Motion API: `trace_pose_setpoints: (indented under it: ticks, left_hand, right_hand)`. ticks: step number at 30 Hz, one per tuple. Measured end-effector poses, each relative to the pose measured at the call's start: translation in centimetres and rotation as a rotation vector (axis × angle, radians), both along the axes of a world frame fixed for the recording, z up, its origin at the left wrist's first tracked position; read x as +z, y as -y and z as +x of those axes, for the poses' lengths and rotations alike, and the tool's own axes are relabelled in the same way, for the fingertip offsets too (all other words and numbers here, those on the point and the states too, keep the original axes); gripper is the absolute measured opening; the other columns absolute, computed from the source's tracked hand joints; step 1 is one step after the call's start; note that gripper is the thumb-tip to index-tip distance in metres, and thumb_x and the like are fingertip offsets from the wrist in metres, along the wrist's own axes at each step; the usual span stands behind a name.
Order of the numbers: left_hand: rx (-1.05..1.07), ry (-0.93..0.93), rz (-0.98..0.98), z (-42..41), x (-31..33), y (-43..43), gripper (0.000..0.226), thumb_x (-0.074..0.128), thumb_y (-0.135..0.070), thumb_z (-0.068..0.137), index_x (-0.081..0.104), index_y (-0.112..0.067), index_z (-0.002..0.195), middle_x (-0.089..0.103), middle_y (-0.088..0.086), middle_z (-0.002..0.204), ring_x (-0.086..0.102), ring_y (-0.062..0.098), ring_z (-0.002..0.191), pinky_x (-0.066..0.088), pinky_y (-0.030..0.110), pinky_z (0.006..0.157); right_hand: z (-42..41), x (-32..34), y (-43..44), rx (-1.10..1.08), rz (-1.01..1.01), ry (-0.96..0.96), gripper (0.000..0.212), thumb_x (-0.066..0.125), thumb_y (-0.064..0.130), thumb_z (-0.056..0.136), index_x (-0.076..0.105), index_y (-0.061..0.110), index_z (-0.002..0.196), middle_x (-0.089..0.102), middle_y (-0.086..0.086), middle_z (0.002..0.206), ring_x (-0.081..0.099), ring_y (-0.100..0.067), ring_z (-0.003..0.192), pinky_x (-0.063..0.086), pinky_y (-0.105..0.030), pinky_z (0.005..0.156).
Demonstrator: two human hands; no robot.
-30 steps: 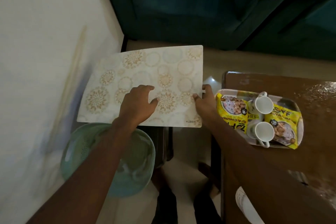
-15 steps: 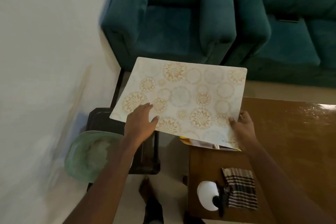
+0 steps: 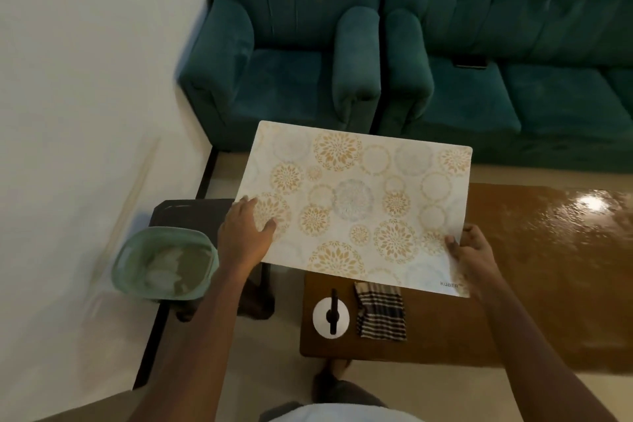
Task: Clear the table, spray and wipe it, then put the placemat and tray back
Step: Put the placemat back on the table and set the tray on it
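Glossy table [image 3: 534, 284] before teal sofas [image 3: 513, 96]; left hand [image 3: 245, 238] and right hand [image 3: 474, 252] hold the placemat [image 3: 356, 202] over its end.

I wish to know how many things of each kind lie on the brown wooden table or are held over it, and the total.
Cream rectangular placemat with gold circle pattern: 1
White spray bottle with black nozzle: 1
Dark-and-white striped cloth: 1
Total: 3

One placemat [image 3: 352, 209]. Two hands — left hand [image 3: 245, 238], right hand [image 3: 472, 255]. One spray bottle [image 3: 331, 317], one striped cloth [image 3: 380, 312], one bench [image 3: 548, 267]. One green tub [image 3: 164, 264], one black stand [image 3: 191, 212] — one armchair [image 3: 281, 79], one sofa [image 3: 548, 96].
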State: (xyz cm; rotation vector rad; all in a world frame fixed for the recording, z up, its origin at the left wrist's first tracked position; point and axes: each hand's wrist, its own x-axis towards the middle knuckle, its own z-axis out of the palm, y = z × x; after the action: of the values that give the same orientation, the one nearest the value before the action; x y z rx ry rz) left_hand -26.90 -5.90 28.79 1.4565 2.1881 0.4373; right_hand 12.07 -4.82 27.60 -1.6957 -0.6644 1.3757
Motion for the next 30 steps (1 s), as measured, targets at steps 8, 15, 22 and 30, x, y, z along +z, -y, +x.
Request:
trace_pose_setpoints:
  ticks: [8,15,22,30]
  left_hand:
    - [0.142,0.181,0.016,4.9,0.2,2.4,0.066,0.062,-0.041,0.093,0.036,-0.017,0.149,0.044,0.010,0.148,0.046,0.031,0.133,0.037,0.050,0.107]
    - [0.112,0.287,0.120,11.2,0.8,5.4,0.058,0.065,-0.024,0.093,0.040,-0.015,0.145,0.041,0.012,0.146,0.047,0.030,0.129,0.044,0.042,0.099]
    - [0.004,0.307,0.106,18.8,0.0,6.9,0.055,0.066,-0.025,0.093,0.043,-0.016,0.142,0.040,0.010,0.146,0.043,0.028,0.133,0.042,0.040,0.101]
    - [-0.009,0.241,0.085,29.1,-2.1,6.2,0.056,0.066,-0.029,0.093,0.044,-0.018,0.143,0.037,0.010,0.149,0.039,0.028,0.137,0.040,0.044,0.108]
  right_hand:
    - [6.9,1.1,6.3,0.017,0.024,0.057,0.019,0.057,-0.001,0.094,0.052,0.008,0.111,0.066,-0.013,0.104,0.067,-0.023,0.083,0.058,-0.027,0.055]
    - [12.7,0.6,11.4,-0.045,-0.003,0.138,0.021,0.059,0.003,0.095,0.052,0.007,0.114,0.067,-0.012,0.104,0.067,-0.031,0.089,0.062,-0.041,0.067]
    - [18.0,-0.7,14.3,-0.127,0.007,0.230,0.018,0.059,0.002,0.096,0.054,0.019,0.091,0.065,-0.009,0.099,0.065,-0.024,0.081,0.059,-0.040,0.069]
    - [29.0,-3.8,13.6,-0.139,-0.035,0.228,0.013,0.061,0.003,0.095,0.056,0.015,0.097,0.067,-0.015,0.111,0.066,-0.036,0.101,0.055,-0.056,0.088]
